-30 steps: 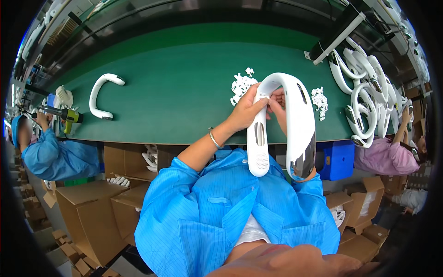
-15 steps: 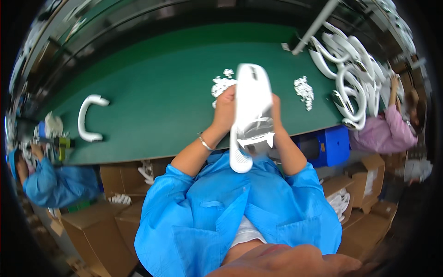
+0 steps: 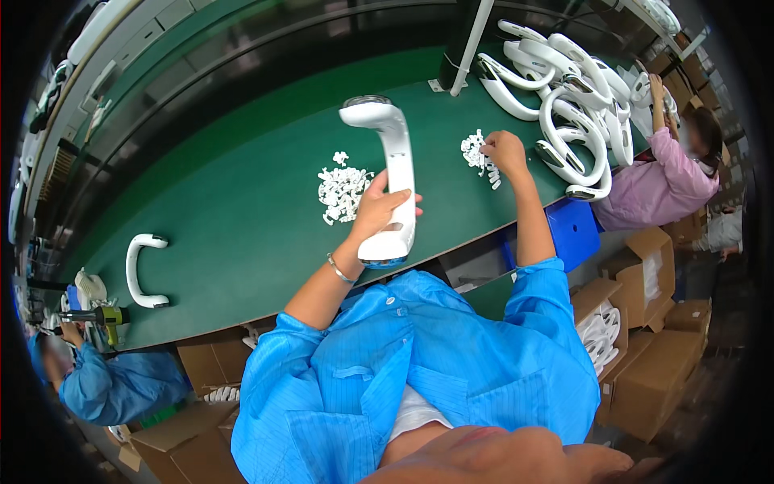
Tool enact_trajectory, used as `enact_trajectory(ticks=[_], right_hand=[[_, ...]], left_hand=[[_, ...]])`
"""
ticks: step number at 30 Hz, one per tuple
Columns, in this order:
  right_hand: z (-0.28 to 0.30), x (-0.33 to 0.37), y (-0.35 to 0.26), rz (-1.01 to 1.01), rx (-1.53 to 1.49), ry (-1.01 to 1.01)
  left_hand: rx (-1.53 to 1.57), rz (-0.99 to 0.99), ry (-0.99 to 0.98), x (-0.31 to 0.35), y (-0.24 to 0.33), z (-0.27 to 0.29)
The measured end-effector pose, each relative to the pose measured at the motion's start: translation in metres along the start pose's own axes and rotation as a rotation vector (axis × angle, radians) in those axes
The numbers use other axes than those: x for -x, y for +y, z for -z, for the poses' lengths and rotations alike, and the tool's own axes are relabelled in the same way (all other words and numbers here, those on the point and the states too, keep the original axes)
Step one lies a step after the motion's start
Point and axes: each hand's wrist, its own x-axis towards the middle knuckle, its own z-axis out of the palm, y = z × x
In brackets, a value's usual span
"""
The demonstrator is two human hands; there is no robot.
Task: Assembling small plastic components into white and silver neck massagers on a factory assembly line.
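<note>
My right grip (image 3: 508, 152) is now off the curved white device (image 3: 401, 177) and out at the right-hand heap of small white pieces (image 3: 476, 148), while the device is turned to show its inner side. My left grip (image 3: 376, 214) clasps it around the middle, thumb across it, fingertips showing past its right side. One end extends above my grip toward the far edge of the table (image 3: 242, 234), the other below it by the near edge. My right fingertips are bunched at the heap; I cannot tell whether they pinch a piece.
</note>
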Motion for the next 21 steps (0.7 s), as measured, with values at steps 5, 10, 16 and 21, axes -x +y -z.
enact_trajectory(ticks=[5,10,16,21], right_hand=[[-0.008,0.004,0.003,0.048,-0.155,0.186],[-0.003,0.019,-0.01,-0.145,-0.817,0.171],[0.015,0.064,-0.078,0.284,-0.942,0.384],[0.007,0.078,-0.092,0.578,-0.53,0.584]], left_hand=[[-0.047,0.11,0.026,-0.024,0.007,-0.022],[0.018,-0.075,0.145,-0.053,-0.001,-0.035],[0.056,0.019,-0.1,-0.056,-0.019,-0.054],[0.037,-0.003,-0.094,-0.046,-0.018,-0.069]])
